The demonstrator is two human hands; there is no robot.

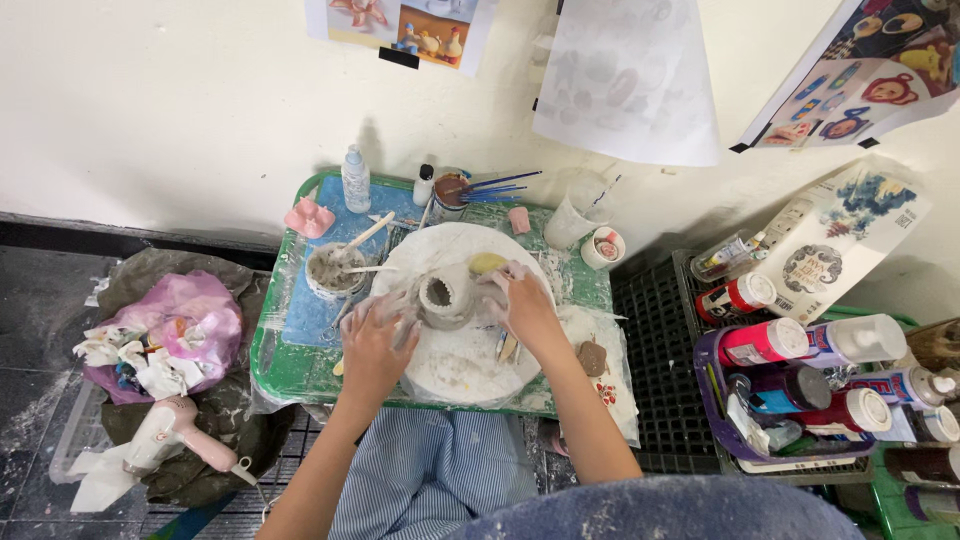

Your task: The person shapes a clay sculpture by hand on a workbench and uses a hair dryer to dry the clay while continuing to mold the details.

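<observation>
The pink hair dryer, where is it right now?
In the head view, the pink hair dryer lies on the floor at lower left, below the pink plastic bag, left of the green tray.

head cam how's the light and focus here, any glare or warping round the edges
In the head view, light is soft and even, with faint shadows on the wall behind the brushes; no strong glare. The left hand, right hand and clay pot look reasonably sharp; the blue cloth at the bottom edge is blurred. Wide-angle warping bends the paint bottles at the right.
</observation>
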